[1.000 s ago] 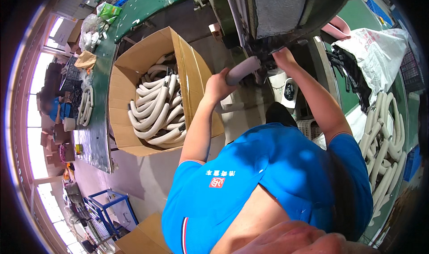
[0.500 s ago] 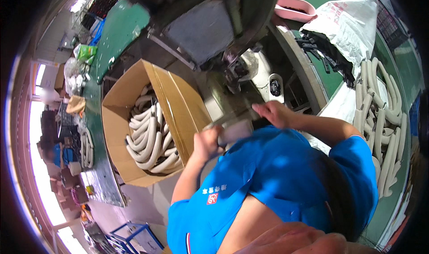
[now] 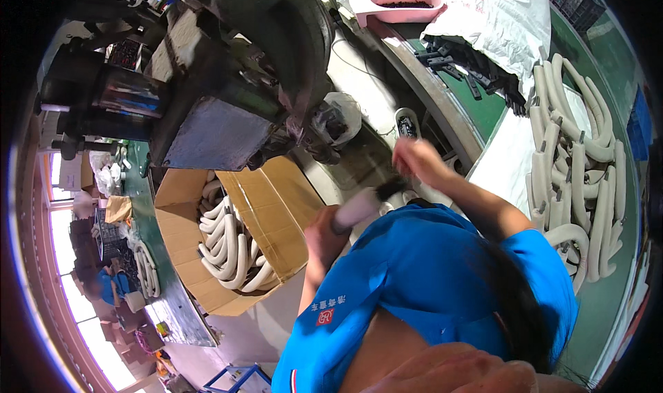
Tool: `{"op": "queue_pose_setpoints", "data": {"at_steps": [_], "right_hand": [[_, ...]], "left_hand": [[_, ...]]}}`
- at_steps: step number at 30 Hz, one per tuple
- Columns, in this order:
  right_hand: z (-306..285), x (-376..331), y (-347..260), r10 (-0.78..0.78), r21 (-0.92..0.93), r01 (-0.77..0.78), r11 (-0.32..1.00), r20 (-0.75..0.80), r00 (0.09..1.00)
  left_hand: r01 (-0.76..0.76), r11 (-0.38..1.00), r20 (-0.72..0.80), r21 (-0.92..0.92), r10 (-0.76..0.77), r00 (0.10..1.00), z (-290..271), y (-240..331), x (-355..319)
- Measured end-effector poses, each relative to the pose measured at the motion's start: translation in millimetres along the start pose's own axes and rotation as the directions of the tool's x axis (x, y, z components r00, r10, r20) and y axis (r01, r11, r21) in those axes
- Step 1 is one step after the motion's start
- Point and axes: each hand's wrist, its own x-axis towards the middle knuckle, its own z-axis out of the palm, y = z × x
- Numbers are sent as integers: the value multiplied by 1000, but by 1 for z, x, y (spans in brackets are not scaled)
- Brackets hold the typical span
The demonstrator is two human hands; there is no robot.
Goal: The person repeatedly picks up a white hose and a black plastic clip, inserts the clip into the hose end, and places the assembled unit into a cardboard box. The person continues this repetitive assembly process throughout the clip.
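While the left hand grips the pale padded tube, dark end toward 2 o'clock, the right hand curls just beyond, contents unclear. Looks like an end-handling step; next move calls for steady left grip.

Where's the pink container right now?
Head view, top, right of centre: the pink container sits on the green table, just left of the white sack.

Windows glow beyond bench | floor lies pale beside bench | blue frame near bench | green table right of bench
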Motion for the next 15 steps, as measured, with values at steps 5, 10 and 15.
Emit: {"op": "queue_pose_setpoints", "data": {"at_steps": [5,10,15], "right_hand": [[-135,73,130,-317,-761,-310,570,-551,772],[-189,84,176,34,-799,-559,222,-567,823],[-176,76,158,256,-401,-502,766,-527,811]], "left_hand": [[242,595,-220,-766,-598,771,-45,-55,-42],[-123,149,-185,-981,-534,825,-104,-63,-68],[-278,-131,-200,-951,-423,884,-131,-78,-91]]}}
